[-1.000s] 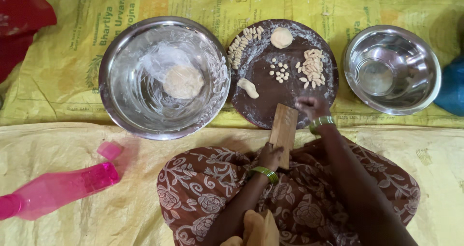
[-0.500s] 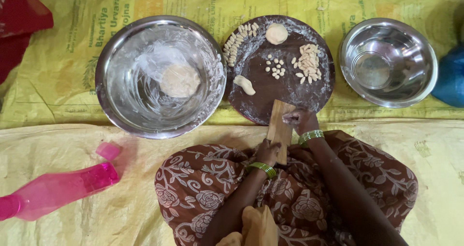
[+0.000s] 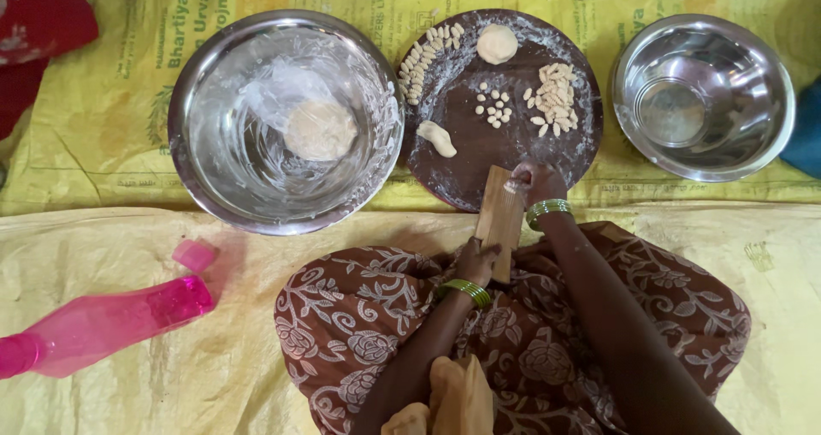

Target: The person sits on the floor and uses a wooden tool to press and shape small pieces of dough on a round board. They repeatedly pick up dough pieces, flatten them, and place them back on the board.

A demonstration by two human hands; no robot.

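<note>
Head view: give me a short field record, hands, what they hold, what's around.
left hand: grips the lower end of the wooden board
right hand: fingertips at the board's top edge
round dark plate: floured, holds small dough pieces and a dough ball
large steel bowl: dough lump inside
small steel bowl: to the right
pink bottle: lying on the yellow sheet

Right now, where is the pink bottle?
In the head view, the pink bottle lies on its side at the lower left on the yellow sheet, below the big steel bowl and left of the person's lap.
</note>
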